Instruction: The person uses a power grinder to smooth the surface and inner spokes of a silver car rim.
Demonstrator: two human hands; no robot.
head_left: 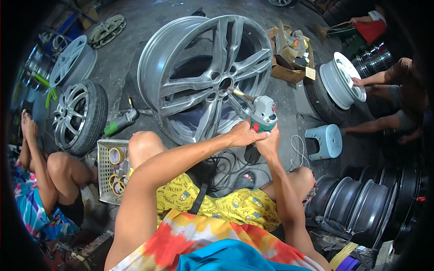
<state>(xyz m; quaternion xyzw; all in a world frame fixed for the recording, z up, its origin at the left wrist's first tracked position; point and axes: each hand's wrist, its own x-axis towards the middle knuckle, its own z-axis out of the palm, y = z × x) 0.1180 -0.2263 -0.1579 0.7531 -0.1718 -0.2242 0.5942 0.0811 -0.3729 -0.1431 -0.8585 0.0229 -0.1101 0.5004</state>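
A large bare-metal alloy wheel rim [217, 74] stands tilted in front of me, its spokes facing my way. Both my left hand [245, 134] and my right hand [270, 143] are wrapped round a grey and green power grinder [264, 113], the left at its near side and the right on the body. From the grinder a thin shaft with a pale yellowish tip [237, 91] reaches the rim beside its centre hole. Whether the tip touches the metal I cannot tell. A black cord [221, 165] lies coiled below my hands.
Left: a green grinder [122, 124], a tyred wheel [74, 117], a white basket [105, 180] with tape rolls, and a seated person. Right: a cardboard box [287, 72], a blue stool [323, 142], several stacked rims [357, 203], and another person's hand [357, 81] at a white rim [339, 81].
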